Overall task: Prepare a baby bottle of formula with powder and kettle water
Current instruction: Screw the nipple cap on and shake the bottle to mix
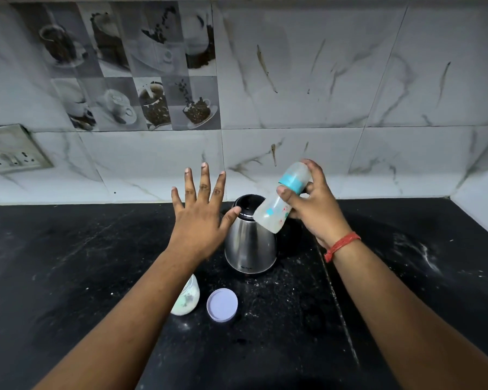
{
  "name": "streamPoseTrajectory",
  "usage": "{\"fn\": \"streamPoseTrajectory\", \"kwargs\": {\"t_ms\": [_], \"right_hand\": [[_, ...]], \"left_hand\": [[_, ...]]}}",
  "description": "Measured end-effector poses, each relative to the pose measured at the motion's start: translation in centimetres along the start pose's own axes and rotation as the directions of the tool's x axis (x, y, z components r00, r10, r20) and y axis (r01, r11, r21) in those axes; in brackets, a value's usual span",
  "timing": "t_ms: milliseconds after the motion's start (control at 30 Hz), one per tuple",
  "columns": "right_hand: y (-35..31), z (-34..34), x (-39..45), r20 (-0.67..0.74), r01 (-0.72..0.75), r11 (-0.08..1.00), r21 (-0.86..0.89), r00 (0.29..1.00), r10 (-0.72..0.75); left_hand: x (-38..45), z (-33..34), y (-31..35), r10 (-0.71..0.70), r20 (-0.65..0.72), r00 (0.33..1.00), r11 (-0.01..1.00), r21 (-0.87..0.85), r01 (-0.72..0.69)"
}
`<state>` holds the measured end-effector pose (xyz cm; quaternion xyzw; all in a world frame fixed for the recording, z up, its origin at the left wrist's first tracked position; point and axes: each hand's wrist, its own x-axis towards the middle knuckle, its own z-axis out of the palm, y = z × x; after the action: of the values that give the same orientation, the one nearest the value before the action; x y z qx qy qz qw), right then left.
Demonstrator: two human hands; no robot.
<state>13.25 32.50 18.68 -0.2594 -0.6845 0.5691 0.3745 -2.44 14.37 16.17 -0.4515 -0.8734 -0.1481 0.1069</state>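
The right hand (313, 209) gripped the tilted bottle (282, 199); the left hand (200, 218) hovered spread, fingers straight, beside the kettle (250, 246)

Shiny steel kettle (250, 246); translucent plastic bottle (282, 201); speckled black stone counter (68, 263).

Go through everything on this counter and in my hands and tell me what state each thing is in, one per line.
Baby bottle: capped with its teal collar on, tilted, held by the right hand.
Left hand: open, fingers spread, holding nothing.
Kettle: upright on the counter, its top open.
Powder jar: upright, lid off.
Jar lid: lying loose beside the jar.
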Motion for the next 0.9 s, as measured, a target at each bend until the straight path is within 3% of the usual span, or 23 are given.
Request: {"fn": "streamPoseTrajectory", "kwargs": {"t_ms": [133,167,233,267,367,400,500,533,600,633,733,767,867,900], "right_hand": [[0.1,-0.4,0.3,-0.253,0.06,0.989,0.138,0.967,-0.023],[-0.2,-0.4,0.2,-0.21,0.042,0.992,0.117,0.978,-0.017],[0.1,-0.2,0.1,0.008,-0.004,1.0,-0.016,1.0,0.004],[0.3,-0.1,0.0,0.018,-0.014,1.0,-0.025,1.0,0.014],[0.2,-0.3,0.0,-0.22,0.039,0.988,0.146,0.976,-0.006],[0.1,-0.2,0.0,-0.219,0.04,0.988,0.147,0.976,-0.007],[0.3,0.1,-0.4,0.032,0.01,1.0,-0.017,0.999,-0.009],[0.2,0.2,-0.3,-0.013,0.015,0.999,-0.031,1.0,-0.016],[-0.2,-0.1,-0.1,-0.205,0.067,0.993,0.101,0.978,-0.045],[-0.3,-0.2,0.1,-0.224,0.074,0.988,0.138,0.974,-0.042],[-0.5,-0.1,0.1,0.043,0.002,1.0,0.001,0.999,-0.002],[-0.5,-0.1,0.1,0.036,-0.004,1.0,-0.001,0.999,0.004],[-0.7,-0.2,0.0,-0.257,0.082,0.983,0.164,0.966,-0.038],[-0.9,-0.1,-0.1,-0.25,0.084,0.983,0.163,0.967,-0.042]], "left_hand": [[0.1,-0.2,-0.1,-0.009,-0.006,1.0,1.0,-0.018,0.009],[0.0,-0.2,-0.1,-0.006,-0.004,1.0,1.0,-0.009,0.006],[0.0,-0.2,0.0,0.0,0.0,1.0,1.0,0.006,0.0],[0.1,-0.2,0.0,-0.002,0.002,1.0,1.0,0.002,0.002],[0.1,-0.2,0.1,-0.013,0.001,1.0,1.0,-0.017,0.013],[0.1,-0.2,0.2,-0.011,0.002,1.0,1.0,-0.012,0.011],[0.0,-0.1,0.2,-0.003,0.001,1.0,1.0,-0.001,0.003],[0.0,0.0,0.1,-0.008,0.003,1.0,1.0,-0.007,0.008],[0.1,0.0,0.2,-0.019,0.005,1.0,1.0,-0.015,0.019],[0.0,0.0,0.2,-0.019,0.004,1.0,1.0,-0.011,0.019],[-0.1,0.0,0.1,-0.009,-0.003,1.0,1.0,0.002,0.009],[-0.1,-0.1,0.1,-0.014,-0.003,1.0,1.0,-0.004,0.014],[0.0,-0.2,0.2,-0.026,0.0,1.0,1.0,-0.016,0.026],[0.0,-0.3,0.2,-0.022,0.002,1.0,1.0,-0.01,0.022]]}}
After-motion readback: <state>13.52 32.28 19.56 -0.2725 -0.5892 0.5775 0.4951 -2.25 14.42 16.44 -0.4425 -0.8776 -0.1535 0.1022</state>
